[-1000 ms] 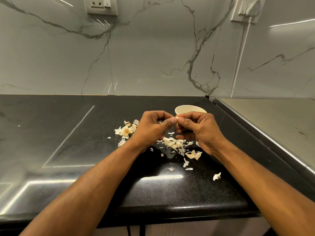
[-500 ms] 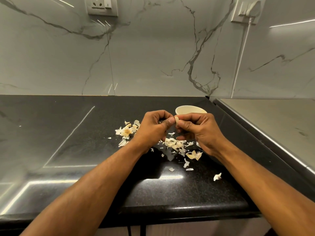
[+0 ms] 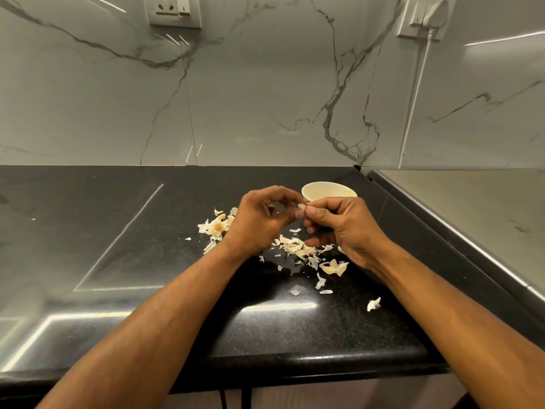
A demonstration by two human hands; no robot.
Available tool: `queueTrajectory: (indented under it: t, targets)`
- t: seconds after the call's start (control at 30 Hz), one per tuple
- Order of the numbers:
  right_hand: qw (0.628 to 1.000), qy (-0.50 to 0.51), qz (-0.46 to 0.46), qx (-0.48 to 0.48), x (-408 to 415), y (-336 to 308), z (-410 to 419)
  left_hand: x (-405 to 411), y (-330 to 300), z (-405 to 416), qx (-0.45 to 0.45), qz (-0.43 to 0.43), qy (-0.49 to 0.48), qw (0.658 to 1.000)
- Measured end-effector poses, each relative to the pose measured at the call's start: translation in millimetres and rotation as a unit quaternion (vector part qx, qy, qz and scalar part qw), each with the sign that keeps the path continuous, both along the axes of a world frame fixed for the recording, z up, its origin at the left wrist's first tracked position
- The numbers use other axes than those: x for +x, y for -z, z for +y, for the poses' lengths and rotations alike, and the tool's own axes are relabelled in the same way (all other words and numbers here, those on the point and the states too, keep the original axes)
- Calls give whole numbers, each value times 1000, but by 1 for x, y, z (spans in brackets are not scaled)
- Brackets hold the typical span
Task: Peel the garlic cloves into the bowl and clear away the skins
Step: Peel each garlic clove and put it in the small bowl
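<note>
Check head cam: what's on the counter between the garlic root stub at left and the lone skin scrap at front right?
Head view: a loose scatter of garlic skins lies between the root stub and the lone scrap, partly under the left hand.

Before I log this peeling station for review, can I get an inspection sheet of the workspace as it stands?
Surface: black counter, glossy, with light reflections.
Job's things: cream bowl behind the hands, contents hidden; small garlic clove held between both hands.
Clutter: skins scattered under and beside the hands; a root stub with skins to the left.
Hands: left hand and right hand both pinch the clove with curled fingers.
Cables: white cord running down from a plug at upper right.
Surroundings: marble wall; socket at upper left; steel surface at right.
</note>
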State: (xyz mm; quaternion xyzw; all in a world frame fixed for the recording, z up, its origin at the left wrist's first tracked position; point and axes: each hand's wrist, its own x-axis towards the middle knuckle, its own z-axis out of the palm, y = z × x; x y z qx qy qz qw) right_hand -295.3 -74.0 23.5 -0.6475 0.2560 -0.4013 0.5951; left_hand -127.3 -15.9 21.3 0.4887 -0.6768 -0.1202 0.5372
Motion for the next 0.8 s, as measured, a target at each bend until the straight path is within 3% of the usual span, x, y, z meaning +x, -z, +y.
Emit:
queueTrajectory:
  t: [0.4, 0.8]
  targets:
    - [1000, -1, 23, -21, 2, 3, 2, -9, -6, 4, 50, 120, 0, 991]
    - [993, 44, 51, -100, 3, 5, 1, -14, -9, 7, 193, 241, 31, 951]
